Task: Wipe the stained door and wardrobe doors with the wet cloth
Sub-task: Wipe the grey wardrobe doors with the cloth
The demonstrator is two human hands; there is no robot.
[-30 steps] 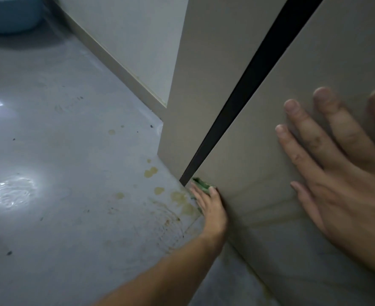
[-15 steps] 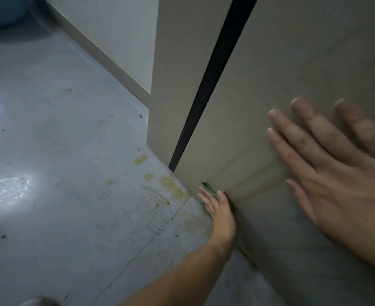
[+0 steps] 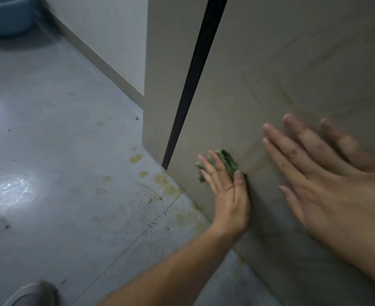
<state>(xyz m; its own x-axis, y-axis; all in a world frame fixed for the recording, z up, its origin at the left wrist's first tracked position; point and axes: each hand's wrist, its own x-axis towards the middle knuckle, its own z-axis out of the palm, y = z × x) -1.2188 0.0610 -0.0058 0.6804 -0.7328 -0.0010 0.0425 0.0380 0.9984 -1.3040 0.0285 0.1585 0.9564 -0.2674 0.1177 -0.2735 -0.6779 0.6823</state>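
Cloth [image 3: 223,161] bunched, no clear axis | left hand [image 3: 225,191] fingers flat pressing it on wardrobe door [image 3: 270,74] | right hand [image 3: 327,180] splayed, empty

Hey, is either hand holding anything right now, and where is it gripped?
The left hand presses a bunched green cloth flat against the wardrobe door, fingers over its middle. The right hand holds nothing; it rests open on the door.

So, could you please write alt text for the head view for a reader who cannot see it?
The left hand presses a green cloth against the lower part of a beige wardrobe door, while the right hand rests flat on the same door. Yellowish stains mark the grey floor below; a blue basin sits far left.
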